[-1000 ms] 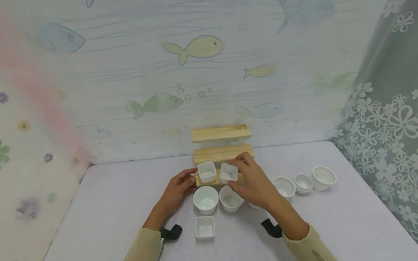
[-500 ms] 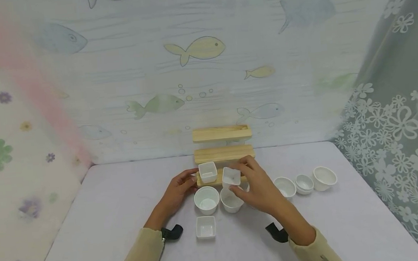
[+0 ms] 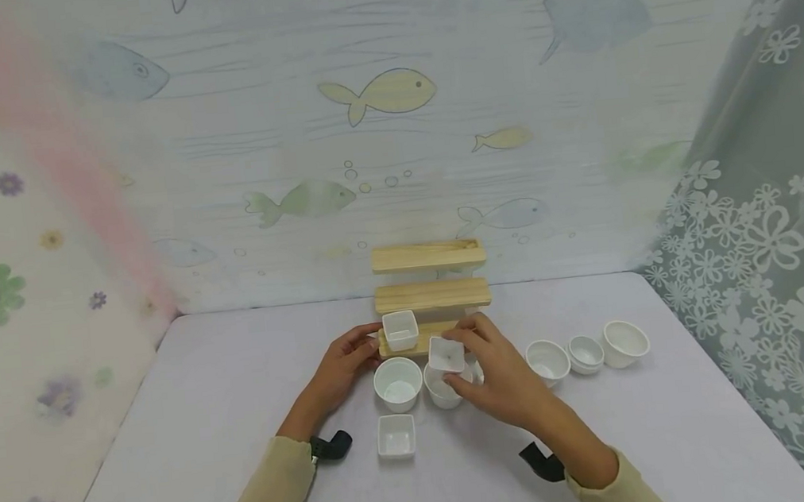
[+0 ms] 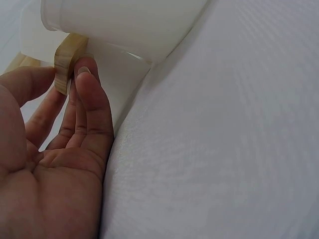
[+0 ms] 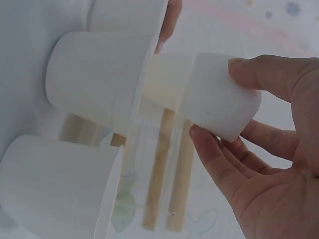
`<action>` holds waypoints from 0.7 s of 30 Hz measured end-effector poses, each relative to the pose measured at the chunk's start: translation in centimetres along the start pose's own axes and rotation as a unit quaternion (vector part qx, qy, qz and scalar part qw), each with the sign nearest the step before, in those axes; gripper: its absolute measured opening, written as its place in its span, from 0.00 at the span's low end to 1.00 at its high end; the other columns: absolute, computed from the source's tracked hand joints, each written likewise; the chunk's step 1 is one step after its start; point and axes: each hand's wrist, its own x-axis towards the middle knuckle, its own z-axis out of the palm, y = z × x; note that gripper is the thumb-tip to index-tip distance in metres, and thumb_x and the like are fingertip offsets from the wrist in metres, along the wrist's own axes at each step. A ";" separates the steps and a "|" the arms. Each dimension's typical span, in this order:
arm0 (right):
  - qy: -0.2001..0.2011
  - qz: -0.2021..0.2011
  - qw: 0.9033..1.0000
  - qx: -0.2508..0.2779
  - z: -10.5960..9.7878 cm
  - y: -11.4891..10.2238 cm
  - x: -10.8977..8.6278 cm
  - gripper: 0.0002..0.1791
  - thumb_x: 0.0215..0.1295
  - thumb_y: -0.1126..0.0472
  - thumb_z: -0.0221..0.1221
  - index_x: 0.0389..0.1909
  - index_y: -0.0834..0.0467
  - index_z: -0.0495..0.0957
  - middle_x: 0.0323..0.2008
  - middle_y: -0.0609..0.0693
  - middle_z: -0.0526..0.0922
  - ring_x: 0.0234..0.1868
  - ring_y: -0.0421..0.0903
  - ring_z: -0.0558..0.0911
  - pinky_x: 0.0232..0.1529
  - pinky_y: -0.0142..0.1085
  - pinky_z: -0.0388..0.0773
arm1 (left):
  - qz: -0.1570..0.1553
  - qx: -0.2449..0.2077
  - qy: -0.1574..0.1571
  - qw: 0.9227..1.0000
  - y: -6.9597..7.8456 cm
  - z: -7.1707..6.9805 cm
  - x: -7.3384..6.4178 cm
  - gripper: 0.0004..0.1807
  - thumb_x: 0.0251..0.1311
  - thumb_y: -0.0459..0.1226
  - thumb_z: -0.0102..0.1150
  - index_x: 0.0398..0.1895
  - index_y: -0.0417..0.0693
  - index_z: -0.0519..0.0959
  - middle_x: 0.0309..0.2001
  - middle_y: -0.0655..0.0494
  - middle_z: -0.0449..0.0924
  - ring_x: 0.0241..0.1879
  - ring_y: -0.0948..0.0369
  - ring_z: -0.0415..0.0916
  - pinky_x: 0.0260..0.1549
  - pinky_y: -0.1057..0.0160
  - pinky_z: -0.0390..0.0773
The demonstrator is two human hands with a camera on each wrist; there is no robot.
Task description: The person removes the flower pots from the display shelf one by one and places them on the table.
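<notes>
My left hand [image 3: 339, 374] pinches the left end of the lowest board [image 4: 67, 59] of a small wooden step rack, thumb on one side and fingers on the other. A white square bowl [image 3: 399, 332] sits on the left part of that board. My right hand [image 3: 503, 382] holds a second small square bowl [image 3: 447, 354] between thumb and fingertips. This bowl is in the air, above a white round bowl [image 3: 440, 395] that it partly hides. Beside that stands another round bowl [image 3: 397, 385], and a square bowl [image 3: 395, 437] lies nearer to me.
The rack's upper boards, a middle one [image 3: 432, 295] and a top one [image 3: 427, 257], rise at the back by the fish-patterned curtain. On the right of the white tablecloth stand round bowls, one large [image 3: 625, 345], one small [image 3: 586, 354] and one [image 3: 546, 362] near my right forearm.
My right hand has brought the square bowl back from the lowest board, toward me and slightly down in view, over the round bowl. The left hand stays at the board's end.
</notes>
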 end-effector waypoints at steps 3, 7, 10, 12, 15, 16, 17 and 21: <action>-0.005 -0.003 1.000 0.006 -0.1 -0.3 -0.2 0.31 0.59 0.63 0.78 0.63 0.61 0.79 0.56 0.50 0.73 0.54 0.47 0.80 0.54 0.43 0.85 | -0.002 0.001 0.002 1.000 0.1 0.1 -0.2 0.23 0.81 0.40 0.55 0.74 0.45 0.73 0.49 0.47 0.83 0.48 0.58 0.81 0.47 0.66 0.83; -0.005 -0.011 1.000 0.006 -0.3 -0.7 -0.5 0.31 0.59 0.64 0.78 0.63 0.62 0.79 0.57 0.51 0.73 0.53 0.48 0.80 0.53 0.45 0.85 | 0.001 -0.016 0.001 1.000 0.0 0.3 -0.3 0.23 0.80 0.38 0.55 0.74 0.44 0.73 0.49 0.49 0.83 0.47 0.59 0.81 0.47 0.66 0.84; -0.008 -0.014 1.000 0.001 -0.4 -0.9 -0.8 0.32 0.59 0.63 0.78 0.63 0.61 0.79 0.58 0.51 0.73 0.53 0.47 0.80 0.53 0.42 0.85 | 0.003 -0.033 -0.001 0.999 -0.2 0.5 -0.4 0.23 0.80 0.37 0.56 0.73 0.42 0.73 0.48 0.49 0.83 0.47 0.59 0.81 0.46 0.66 0.84; -0.013 -0.015 1.000 0.000 -0.5 -1.0 -1.0 0.32 0.59 0.62 0.78 0.64 0.60 0.79 0.58 0.50 0.72 0.52 0.46 0.80 0.53 0.40 0.85 | 0.005 -0.038 -0.002 0.999 -0.3 0.6 -0.5 0.23 0.80 0.37 0.56 0.73 0.42 0.73 0.48 0.49 0.83 0.46 0.59 0.81 0.46 0.66 0.84; -0.017 -0.020 1.000 -0.001 -0.6 -1.2 -1.3 0.32 0.59 0.62 0.79 0.64 0.59 0.79 0.58 0.49 0.72 0.50 0.45 0.79 0.51 0.37 0.83 | 0.005 -0.038 0.002 0.999 -0.2 0.8 -0.7 0.23 0.79 0.37 0.57 0.73 0.43 0.74 0.48 0.49 0.83 0.47 0.59 0.81 0.46 0.66 0.84; -0.017 -0.023 1.000 0.000 -0.6 -1.3 -1.4 0.32 0.59 0.62 0.79 0.64 0.59 0.79 0.58 0.49 0.72 0.50 0.45 0.79 0.51 0.37 0.83 | 0.005 -0.037 0.002 0.999 -0.3 0.8 -0.8 0.23 0.79 0.37 0.57 0.73 0.43 0.74 0.48 0.49 0.83 0.47 0.59 0.81 0.46 0.66 0.84; -0.017 -0.026 1.000 0.000 -0.6 -1.3 -1.5 0.32 0.59 0.62 0.79 0.64 0.59 0.79 0.58 0.49 0.72 0.49 0.45 0.79 0.50 0.37 0.83 | 0.005 -0.036 0.004 0.999 -0.3 0.9 -0.9 0.23 0.79 0.38 0.57 0.73 0.43 0.74 0.48 0.49 0.83 0.47 0.59 0.81 0.46 0.66 0.84; -0.020 -0.039 0.999 0.003 -0.7 -1.5 -1.9 0.32 0.59 0.62 0.79 0.63 0.59 0.79 0.59 0.50 0.72 0.50 0.45 0.79 0.50 0.38 0.83 | 0.004 -0.034 0.008 0.999 -0.4 1.1 -1.1 0.23 0.79 0.38 0.57 0.73 0.43 0.74 0.48 0.49 0.83 0.47 0.59 0.81 0.46 0.66 0.84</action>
